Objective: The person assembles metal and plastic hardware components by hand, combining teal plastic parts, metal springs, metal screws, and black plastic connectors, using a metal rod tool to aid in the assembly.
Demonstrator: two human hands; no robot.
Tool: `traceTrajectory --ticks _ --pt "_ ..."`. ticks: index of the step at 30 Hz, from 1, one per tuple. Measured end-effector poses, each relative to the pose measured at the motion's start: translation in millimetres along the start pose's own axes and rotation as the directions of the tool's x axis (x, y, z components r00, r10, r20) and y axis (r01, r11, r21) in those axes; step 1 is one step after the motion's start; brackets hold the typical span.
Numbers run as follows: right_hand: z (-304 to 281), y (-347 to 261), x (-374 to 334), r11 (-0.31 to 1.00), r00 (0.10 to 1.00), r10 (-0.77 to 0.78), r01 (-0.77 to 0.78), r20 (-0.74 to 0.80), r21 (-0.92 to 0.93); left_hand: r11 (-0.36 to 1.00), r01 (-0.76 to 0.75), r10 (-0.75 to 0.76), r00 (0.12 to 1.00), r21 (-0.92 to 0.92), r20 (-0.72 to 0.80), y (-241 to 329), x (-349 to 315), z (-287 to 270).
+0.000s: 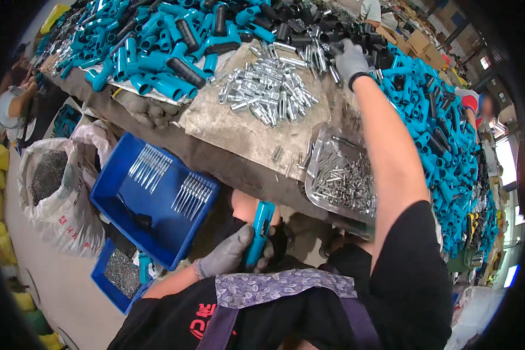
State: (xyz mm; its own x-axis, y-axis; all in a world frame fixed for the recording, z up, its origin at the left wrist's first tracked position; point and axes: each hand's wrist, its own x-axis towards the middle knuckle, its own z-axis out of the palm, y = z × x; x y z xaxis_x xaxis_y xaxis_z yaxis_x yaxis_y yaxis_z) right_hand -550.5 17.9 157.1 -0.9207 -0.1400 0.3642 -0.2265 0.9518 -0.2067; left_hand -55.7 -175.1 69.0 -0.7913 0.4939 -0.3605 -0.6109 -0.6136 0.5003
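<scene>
Teal housing (pixel 261 230) at six o'clock, my left hand (pixel 227 255) clamped on it. From there: blue bin (pixel 156 211), ten; metal tray (pixel 317 195), two; metal fittings (pixel 263 87) on bench (pixel 213 153), twelve; my right hand (pixel 351 60) at dark parts (pixel 377 38), one, can't tell if fingers closed.

Gloved hands (pixel 228 254) — the left around a teal handle (pixel 258 239).

The left of the hands (pixel 230 254) partly hides a teal housing (pixel 265 211).

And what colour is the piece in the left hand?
The piece is bright teal, best seen in the head view.
</scene>
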Motion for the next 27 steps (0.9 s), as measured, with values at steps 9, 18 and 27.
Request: traceTrajectory --ticks 9,18,27 --pt "-163.5 -27.4 -344.2 0.485 0.756 -0.425 -0.274 0.498 0.83 0.87 -0.102 0.03 0.987 0.482 0.155 20.3 22.3 32.2" --pt "-175.8 11.7 -443.9 0.494 0.891 -0.454 0.262 -0.011 0.829 0.908 0.087 -0.258 0.887 0.409 0.383 -21.1 50.7 64.7" --pt "-165.9 139.7 -408.3 0.877 0.982 0.095 -0.003 -0.166 0.481 0.724 -0.003 -0.119 0.984 0.69 0.129 -57.4 79.1 119.4"
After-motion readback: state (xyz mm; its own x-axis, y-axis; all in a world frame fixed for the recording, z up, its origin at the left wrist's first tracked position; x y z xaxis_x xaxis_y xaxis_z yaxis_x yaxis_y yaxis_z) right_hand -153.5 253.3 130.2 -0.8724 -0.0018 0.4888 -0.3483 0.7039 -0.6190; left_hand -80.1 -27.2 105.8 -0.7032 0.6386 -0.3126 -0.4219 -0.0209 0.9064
